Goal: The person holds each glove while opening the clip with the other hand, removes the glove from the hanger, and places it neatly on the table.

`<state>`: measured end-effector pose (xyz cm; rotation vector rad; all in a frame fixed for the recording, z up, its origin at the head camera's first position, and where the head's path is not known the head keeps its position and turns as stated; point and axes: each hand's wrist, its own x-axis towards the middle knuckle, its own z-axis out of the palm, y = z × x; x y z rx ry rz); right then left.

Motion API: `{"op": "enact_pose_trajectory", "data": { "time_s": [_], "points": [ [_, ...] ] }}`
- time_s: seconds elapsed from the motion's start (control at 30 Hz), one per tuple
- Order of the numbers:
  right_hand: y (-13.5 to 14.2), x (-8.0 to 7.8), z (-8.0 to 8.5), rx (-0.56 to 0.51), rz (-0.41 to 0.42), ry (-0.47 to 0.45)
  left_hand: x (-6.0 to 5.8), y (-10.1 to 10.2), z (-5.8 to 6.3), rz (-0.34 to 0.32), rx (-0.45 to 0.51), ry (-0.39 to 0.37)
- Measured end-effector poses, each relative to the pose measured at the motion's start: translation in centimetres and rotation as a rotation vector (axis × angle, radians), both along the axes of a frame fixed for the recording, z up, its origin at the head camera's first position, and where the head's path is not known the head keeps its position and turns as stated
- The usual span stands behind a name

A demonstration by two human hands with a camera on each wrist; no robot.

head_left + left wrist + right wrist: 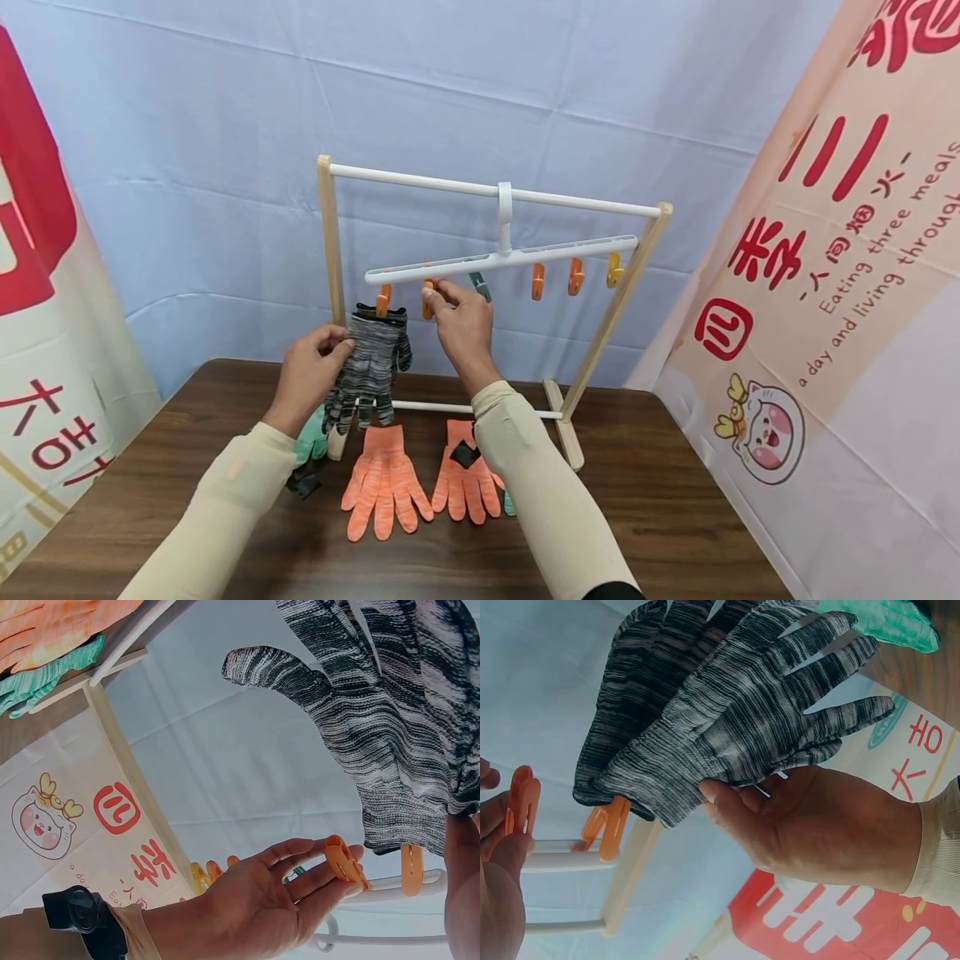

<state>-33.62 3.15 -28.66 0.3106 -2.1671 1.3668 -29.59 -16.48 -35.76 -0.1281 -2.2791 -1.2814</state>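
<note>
A pair of black-and-grey knit gloves [372, 354] hangs by the cuffs from an orange clip [383, 302] at the left end of a white hanger [442, 268]. My left hand [311, 371] pinches the near glove at its edge by the cuff; the thumb lies on the fabric in the right wrist view. With thumb and fingers, my right hand [465, 329] holds the second orange clip [345, 864], just right of the gloves. That clip carries no glove. A dark green clip [480, 286] hangs just beyond the right hand.
The hanger hooks over the top bar of a wooden rack [327, 225]. Two more orange clips [575, 277] and a yellow clip [615, 269] hang on its right half. Orange gloves [385, 483] lie on the table [645, 500], with green gloves [311, 437] partly hidden behind the arms.
</note>
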Motion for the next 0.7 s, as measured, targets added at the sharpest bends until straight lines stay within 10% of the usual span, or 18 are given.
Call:
{"op": "enact_pose_trajectory", "data": {
  "time_s": [0.7],
  "points": [
    [0.1,-0.2,0.0,-0.020,0.010,0.014,0.0,-1.9,-0.2,0.042,-0.005,-0.007]
  ]
}}
